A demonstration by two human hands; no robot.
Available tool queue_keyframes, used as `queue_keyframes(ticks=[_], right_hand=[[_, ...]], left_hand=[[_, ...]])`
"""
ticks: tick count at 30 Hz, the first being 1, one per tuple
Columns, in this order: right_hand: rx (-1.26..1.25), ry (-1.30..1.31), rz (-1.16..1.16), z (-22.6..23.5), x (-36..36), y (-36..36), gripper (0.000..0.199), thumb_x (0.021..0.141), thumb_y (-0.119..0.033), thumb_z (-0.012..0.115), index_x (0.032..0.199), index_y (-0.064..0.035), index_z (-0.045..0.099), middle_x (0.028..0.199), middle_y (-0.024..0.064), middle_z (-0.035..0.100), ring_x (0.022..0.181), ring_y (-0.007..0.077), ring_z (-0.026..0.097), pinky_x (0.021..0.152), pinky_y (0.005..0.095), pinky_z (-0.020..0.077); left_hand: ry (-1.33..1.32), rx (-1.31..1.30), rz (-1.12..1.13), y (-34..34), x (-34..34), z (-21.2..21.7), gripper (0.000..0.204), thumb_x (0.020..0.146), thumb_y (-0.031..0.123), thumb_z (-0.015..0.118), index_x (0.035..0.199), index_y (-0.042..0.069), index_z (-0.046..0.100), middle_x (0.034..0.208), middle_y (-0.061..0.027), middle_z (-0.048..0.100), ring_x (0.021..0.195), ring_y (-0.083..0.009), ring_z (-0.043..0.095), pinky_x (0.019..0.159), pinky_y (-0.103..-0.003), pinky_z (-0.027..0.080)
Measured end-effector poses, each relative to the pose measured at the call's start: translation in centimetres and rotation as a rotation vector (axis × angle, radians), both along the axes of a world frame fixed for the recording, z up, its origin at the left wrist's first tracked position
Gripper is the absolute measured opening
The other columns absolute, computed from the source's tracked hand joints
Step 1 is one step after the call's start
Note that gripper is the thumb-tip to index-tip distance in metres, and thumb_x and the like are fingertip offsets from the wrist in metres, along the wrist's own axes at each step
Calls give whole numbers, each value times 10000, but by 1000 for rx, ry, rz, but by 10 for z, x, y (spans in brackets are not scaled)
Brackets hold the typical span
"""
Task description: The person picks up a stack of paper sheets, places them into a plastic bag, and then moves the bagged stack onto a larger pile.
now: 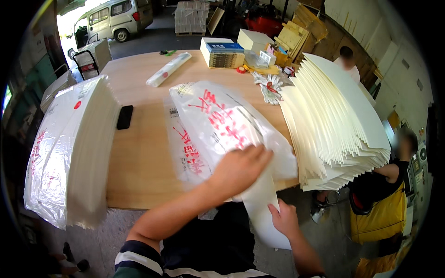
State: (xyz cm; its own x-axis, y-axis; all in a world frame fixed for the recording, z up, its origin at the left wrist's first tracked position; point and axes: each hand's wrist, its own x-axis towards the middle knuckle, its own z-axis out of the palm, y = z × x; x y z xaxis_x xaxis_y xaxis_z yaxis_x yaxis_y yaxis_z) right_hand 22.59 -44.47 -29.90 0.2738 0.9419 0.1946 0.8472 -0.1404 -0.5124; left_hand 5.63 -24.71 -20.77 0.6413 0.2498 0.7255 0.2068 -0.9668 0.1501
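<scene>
A clear plastic bag (pixel 213 109) with red printed marks lies over the front middle of the table. A long cream-white paper sheet or folder (pixel 264 197) is partly in the bag's near end and sticks out past the table edge. My left hand (pixel 243 169) reaches across with fingers curled closed on the bag's near end, over the sheet. Lower down, my right hand (pixel 284 218) grips the sheet's right side, thumb on top. Beneath the filled bag, a flat plastic bag (pixel 185 150) lies on the tabletop.
A tall pile of cream folded sheets (pixel 329 120) stands at the right edge. Plastic-wrapped stacks (pixel 58 148) stand at the left, beside a black phone (pixel 125 117). Farther back are a plastic roll (pixel 168 69), blue-topped boxes (pixel 222 54) and gloves (pixel 269 88). Two people sit at the right.
</scene>
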Motion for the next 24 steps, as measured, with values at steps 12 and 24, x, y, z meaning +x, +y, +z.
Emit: queue_keyframes(ticks=[12,24], right_hand=[[79,-76,179,-71,26,166,422,957,-360,566,1192,-11,586,1082,213,637,1010,339,630,870,454,495],[87,-185,145,-42,24,238,521,934,-484,585,1119,1,621,1057,216,639,932,392,627,843,491,499]], left_hand=[[209,-182,-211,-94,-41,-52,439,782,107,593,1214,33,563,963,-55,564,821,-196,631,630,-317,556],[449,-193,18,-47,-55,-72,408,807,160,599,1196,46,555,1043,-102,593,987,-265,620,766,-358,549]])
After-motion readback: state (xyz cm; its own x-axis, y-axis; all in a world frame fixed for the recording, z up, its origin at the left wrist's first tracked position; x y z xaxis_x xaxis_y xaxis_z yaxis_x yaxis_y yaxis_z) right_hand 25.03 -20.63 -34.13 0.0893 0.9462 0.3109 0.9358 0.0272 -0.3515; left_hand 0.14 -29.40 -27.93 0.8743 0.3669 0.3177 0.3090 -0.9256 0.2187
